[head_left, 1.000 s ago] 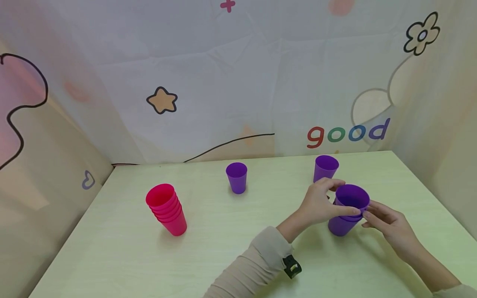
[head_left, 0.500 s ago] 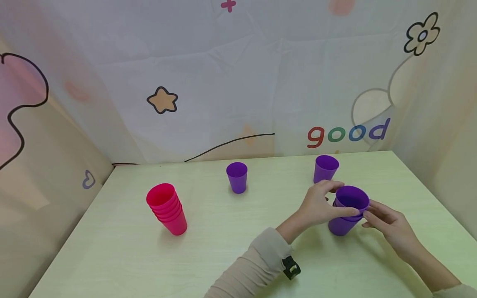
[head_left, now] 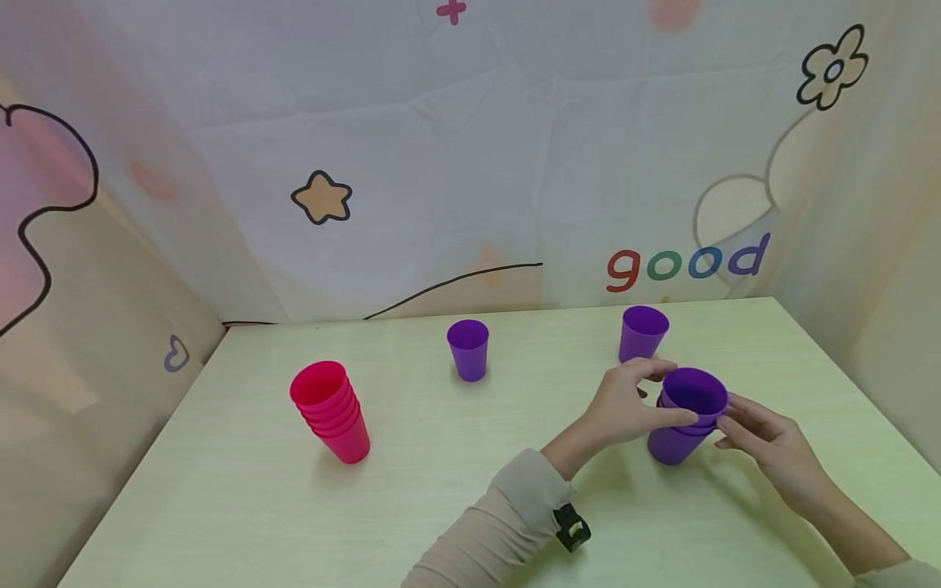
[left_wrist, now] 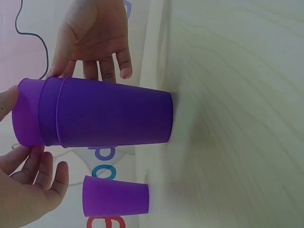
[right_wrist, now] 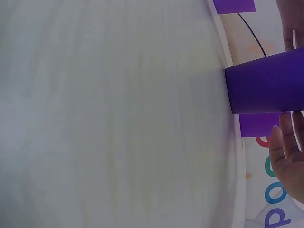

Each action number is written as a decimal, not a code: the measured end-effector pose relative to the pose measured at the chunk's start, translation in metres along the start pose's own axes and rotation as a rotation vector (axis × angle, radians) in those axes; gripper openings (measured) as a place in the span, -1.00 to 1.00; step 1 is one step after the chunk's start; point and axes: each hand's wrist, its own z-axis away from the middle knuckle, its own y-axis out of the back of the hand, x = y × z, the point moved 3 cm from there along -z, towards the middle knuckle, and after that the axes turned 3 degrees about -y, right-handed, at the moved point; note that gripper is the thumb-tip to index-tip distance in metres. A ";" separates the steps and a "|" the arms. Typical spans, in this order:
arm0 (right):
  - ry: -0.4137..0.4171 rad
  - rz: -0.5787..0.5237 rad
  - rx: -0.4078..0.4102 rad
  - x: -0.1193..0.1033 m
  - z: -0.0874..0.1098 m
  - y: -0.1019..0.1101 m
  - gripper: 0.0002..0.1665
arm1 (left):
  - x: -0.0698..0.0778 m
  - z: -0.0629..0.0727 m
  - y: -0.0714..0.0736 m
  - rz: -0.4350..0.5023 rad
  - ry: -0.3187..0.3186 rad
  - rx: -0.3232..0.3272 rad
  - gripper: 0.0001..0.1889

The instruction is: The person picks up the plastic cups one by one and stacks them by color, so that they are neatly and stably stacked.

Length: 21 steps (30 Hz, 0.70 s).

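Note:
Purple cups stand nested in a stack (head_left: pixel 675 447) on the right side of the table, with three rims showing in the left wrist view. My left hand (head_left: pixel 625 400) holds the top purple cup (left_wrist: pixel 29 111) near its rim, its thumb across the front and fingers on the far left side. From the right, my right hand (head_left: pixel 772 449) touches the stack just below the rim, with its fingers fairly straight and partly hidden behind it. Behind the left hand stands a single purple cup (head_left: pixel 642 331); its lower part is partly covered.
Another purple cup (head_left: pixel 469 351) stands upright near the back middle. A stack of pink-red cups (head_left: pixel 341 425) stands at the left, several nested together. A printed cloth (head_left: pixel 441 204) rises along the table's back edge.
My left thumb has slid a little leftward along the top purple cup, and the left hand has drawn back slightly. That cup's rim sits marginally lower. My right hand stays in place.

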 end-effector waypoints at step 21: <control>-0.061 0.271 -0.005 -0.011 -0.001 0.004 -0.46 | -0.002 0.002 -0.004 -0.035 0.032 -0.008 -0.40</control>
